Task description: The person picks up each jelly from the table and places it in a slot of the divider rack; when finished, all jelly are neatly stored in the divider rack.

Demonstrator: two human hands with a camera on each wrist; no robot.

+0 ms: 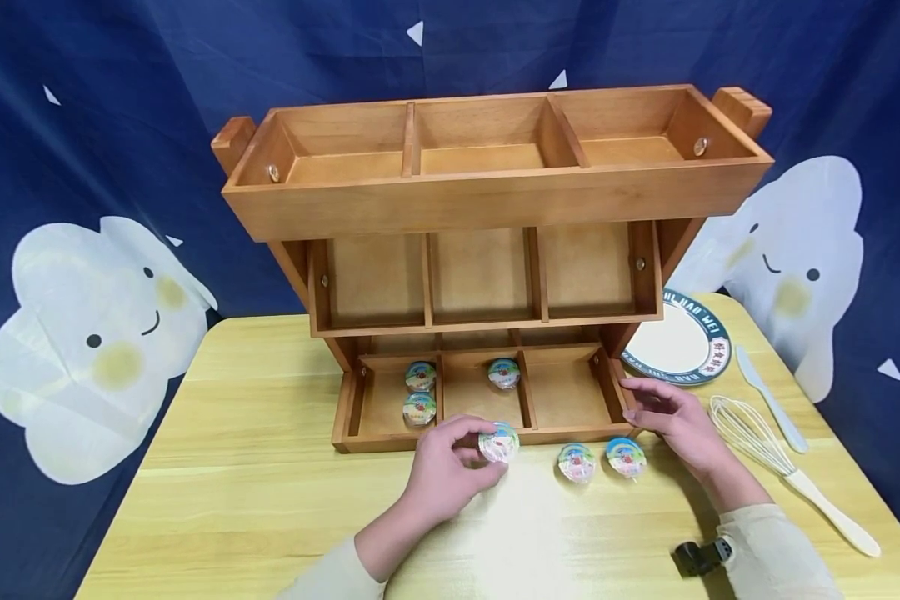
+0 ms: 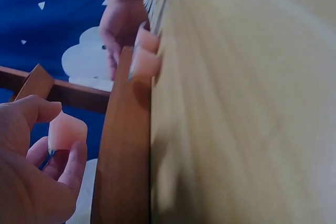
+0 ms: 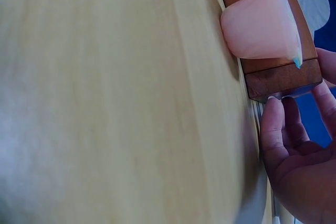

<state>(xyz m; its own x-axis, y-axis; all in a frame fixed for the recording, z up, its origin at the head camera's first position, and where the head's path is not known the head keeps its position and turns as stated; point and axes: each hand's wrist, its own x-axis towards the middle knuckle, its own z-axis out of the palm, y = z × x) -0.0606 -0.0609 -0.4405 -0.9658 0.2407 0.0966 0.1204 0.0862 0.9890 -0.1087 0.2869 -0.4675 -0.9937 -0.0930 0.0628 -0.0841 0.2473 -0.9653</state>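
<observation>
My left hand (image 1: 450, 467) pinches a small jelly cup (image 1: 499, 442) with a printed lid between thumb and fingers, over the front edge of the wooden tiered rack (image 1: 495, 200). The left wrist view shows its pinkish translucent body (image 2: 71, 131). At the right front end of the rack's bottom tray (image 1: 420, 444), my right hand (image 1: 678, 425) holds the corner with thumb and fingers. Two jelly cups lie on the table before that tray, one left (image 1: 576, 462) and one right (image 1: 626, 457). Inside it, two cups (image 1: 420, 393) occupy the left compartment and one (image 1: 504, 373) the middle.
The rack's upper tiers each have three compartments and overhang the bottom tray. Right of it are a round plate (image 1: 712, 364) with a dark green rim, a pale knife (image 1: 771, 400) and a white whisk (image 1: 795, 479). A blue cloud-patterned curtain (image 1: 157, 83) hangs behind the table.
</observation>
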